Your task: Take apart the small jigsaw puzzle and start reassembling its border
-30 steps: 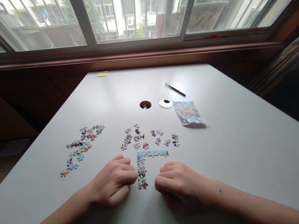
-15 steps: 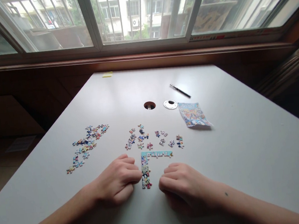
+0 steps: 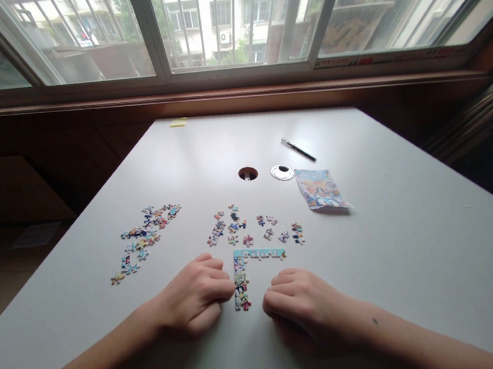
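An L-shaped joined strip of jigsaw pieces (image 3: 241, 279) lies on the white table (image 3: 410, 232), with a light-blue top edge running right. My left hand (image 3: 192, 299) rests on the table just left of the strip, fingers curled under, knuckles touching its side. My right hand (image 3: 301, 305) rests to the right of the strip, fingers also curled into a loose fist. I cannot make out anything inside either hand. Loose pieces (image 3: 251, 226) lie scattered just beyond the strip. A larger pile of pieces (image 3: 144, 237) sits to the left.
A printed puzzle picture card (image 3: 320, 189) lies at centre right, beside a round cable hole (image 3: 248, 174) and its white cap (image 3: 281, 172). A black pen (image 3: 298, 149) lies further back. A yellow sticky pad (image 3: 178, 122) sits at the far edge under the window.
Both hands stay where they were beside the strip. The view has shifted slightly, so everything sits a little further right in the picture.
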`<control>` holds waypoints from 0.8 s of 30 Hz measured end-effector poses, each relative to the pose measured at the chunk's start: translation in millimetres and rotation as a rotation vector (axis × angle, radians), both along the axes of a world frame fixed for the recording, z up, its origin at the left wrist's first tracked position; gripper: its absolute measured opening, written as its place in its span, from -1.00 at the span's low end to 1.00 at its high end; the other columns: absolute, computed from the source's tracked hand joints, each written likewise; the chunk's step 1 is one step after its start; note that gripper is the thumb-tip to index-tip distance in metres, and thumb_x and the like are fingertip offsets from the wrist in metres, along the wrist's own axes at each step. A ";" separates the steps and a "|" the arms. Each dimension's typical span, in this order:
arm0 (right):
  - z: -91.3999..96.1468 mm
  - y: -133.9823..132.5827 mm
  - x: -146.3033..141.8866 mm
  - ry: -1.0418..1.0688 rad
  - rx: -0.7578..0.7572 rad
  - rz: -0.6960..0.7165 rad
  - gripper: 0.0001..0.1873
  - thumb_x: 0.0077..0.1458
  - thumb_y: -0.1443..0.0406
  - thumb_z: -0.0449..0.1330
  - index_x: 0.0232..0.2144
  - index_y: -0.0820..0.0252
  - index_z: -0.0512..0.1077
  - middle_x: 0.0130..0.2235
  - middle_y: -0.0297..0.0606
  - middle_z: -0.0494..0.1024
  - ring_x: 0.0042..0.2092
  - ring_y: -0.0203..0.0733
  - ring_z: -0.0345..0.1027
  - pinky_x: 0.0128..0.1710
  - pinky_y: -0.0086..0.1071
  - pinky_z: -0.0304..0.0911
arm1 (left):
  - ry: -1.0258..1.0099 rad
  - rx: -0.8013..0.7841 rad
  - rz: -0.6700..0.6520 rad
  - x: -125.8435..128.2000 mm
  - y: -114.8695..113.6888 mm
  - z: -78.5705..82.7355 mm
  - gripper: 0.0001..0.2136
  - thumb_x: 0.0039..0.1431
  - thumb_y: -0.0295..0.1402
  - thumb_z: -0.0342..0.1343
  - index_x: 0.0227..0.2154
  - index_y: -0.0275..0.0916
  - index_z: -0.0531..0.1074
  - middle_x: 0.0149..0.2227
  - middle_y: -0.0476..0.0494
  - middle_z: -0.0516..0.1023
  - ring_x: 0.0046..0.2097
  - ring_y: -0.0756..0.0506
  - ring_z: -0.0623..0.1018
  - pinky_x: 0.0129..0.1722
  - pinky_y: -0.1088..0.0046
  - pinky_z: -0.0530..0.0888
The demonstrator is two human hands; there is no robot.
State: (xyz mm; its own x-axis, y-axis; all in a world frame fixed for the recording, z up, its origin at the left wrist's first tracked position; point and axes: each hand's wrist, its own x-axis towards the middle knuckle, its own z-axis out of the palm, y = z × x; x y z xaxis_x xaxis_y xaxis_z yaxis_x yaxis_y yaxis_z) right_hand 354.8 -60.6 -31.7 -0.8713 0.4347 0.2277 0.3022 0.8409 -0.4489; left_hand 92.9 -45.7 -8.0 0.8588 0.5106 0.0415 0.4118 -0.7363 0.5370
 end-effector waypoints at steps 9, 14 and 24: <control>2.8 0.1 -0.7 -0.017 0.020 0.003 -0.82 -0.10 0.44 0.02 -0.46 0.10 0.08 -0.51 -0.39 0.23 -0.49 -0.26 -0.03 -0.43 -0.36 -0.03 | 0.001 -0.005 0.000 0.0 -0.3 1.4 -0.81 -0.05 -0.42 -0.09 -0.52 -0.22 -0.06 -0.53 -0.10 0.28 -0.41 -0.13 0.21 -0.30 0.22 0.19; 2.5 0.4 -0.8 -0.022 0.022 0.001 -0.81 -0.11 0.44 0.02 -0.46 0.10 0.07 -0.51 -0.39 0.21 -0.49 -0.26 -0.03 -0.43 -0.36 -0.03 | 0.009 -0.010 0.001 -0.5 -0.2 -0.1 -0.81 -0.05 -0.42 -0.09 -0.52 -0.22 -0.06 -0.54 -0.10 0.28 -0.40 -0.13 0.20 -0.31 0.22 0.19; 1.0 0.0 -0.6 -0.003 0.013 -0.004 -0.81 -0.12 0.44 0.02 -0.46 0.10 0.07 -0.51 -0.40 0.20 -0.48 -0.25 -0.05 -0.42 -0.36 -0.03 | 0.004 -0.007 0.003 -0.4 0.1 0.0 -0.82 -0.04 -0.42 -0.09 -0.51 -0.22 -0.05 -0.52 -0.10 0.30 -0.40 -0.14 0.21 -0.30 0.22 0.20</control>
State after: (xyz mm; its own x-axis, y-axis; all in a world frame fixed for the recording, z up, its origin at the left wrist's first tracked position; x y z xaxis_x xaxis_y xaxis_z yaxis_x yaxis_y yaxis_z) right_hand 354.2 -60.6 -30.7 -0.8704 0.4350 0.2304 0.3069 0.8455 -0.4370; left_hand 92.6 -45.6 -8.0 0.8573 0.5136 0.0350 0.4161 -0.7314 0.5403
